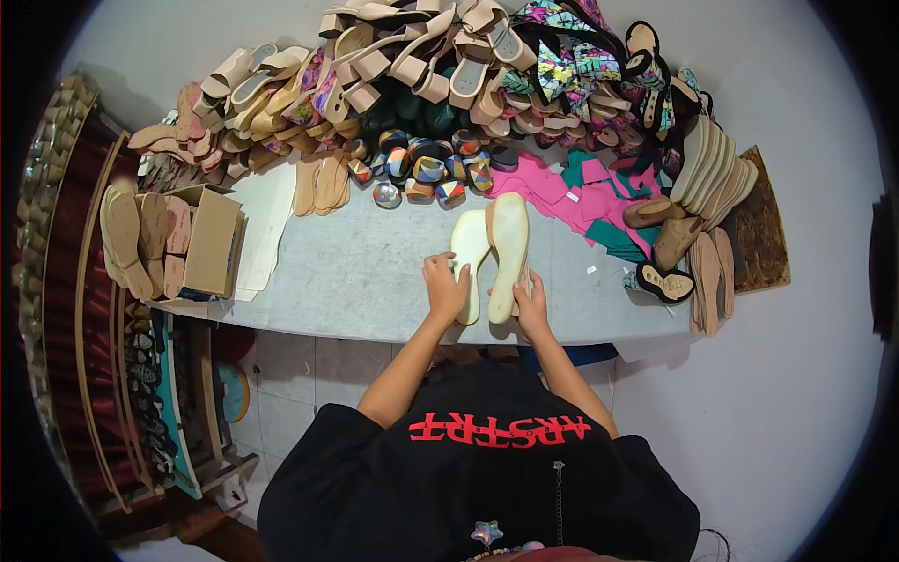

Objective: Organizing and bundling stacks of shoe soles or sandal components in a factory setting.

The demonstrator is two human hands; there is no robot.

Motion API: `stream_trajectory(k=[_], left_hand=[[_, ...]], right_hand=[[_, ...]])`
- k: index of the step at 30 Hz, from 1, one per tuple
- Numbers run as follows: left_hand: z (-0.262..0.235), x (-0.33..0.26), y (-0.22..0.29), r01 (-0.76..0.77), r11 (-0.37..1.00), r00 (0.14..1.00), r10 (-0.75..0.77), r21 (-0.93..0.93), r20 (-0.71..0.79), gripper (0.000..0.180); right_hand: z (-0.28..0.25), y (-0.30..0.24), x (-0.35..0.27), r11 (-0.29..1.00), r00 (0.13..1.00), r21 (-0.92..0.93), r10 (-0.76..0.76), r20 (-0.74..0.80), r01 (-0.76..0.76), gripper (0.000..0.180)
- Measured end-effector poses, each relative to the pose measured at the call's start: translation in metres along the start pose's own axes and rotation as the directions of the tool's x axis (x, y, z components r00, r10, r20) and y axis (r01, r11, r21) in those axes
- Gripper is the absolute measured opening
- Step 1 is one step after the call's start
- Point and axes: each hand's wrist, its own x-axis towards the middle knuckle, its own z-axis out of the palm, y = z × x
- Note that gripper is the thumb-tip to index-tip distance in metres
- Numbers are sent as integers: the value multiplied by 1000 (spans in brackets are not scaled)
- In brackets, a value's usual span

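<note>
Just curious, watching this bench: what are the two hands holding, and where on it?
Each hand holds a pale shoe sole by its near end: left hand the left sole, right hand the right sole.

Heaped sandals [440,56], pink offcuts [552,192], cardboard box [213,242] on grey table [356,281].

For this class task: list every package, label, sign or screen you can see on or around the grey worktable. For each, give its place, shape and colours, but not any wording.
Open brown cardboard box: left end of the grey worktable, rectangular, flaps up, tan insoles standing beside it.
Red printed lettering: on the person's black shirt, lower centre, one short row.
No screens or signs are in view.
</note>
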Motion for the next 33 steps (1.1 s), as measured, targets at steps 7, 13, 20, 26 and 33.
stream_trajectory(k=[7, 13, 20, 26, 33], left_hand=[[4, 16, 24, 723, 563, 536, -93, -400, 839, 29], [17, 8, 18, 597, 596, 751, -181, -537, 635, 22], [27, 1, 48, 814, 429, 504, -191, -391, 842, 26], [55, -6, 67, 688, 576, 609, -128, -441, 783, 31], [56, 4, 71, 339, 886, 778, -74, -317, 624, 44]], right_hand=[[-9, 15, 3, 942, 982, -277, -184, 36, 187, 37], [-16, -11, 0, 977, 991, -210, -68, -114, 42, 27], [-50, -32, -1, 965, 942, -182, -228, -245, 186, 30], [-58, -37, -4, 982, 956, 51, -162, -245, 180, 26], [-72, -22, -1, 988, 978, -123, -110, -178, 89, 26]])
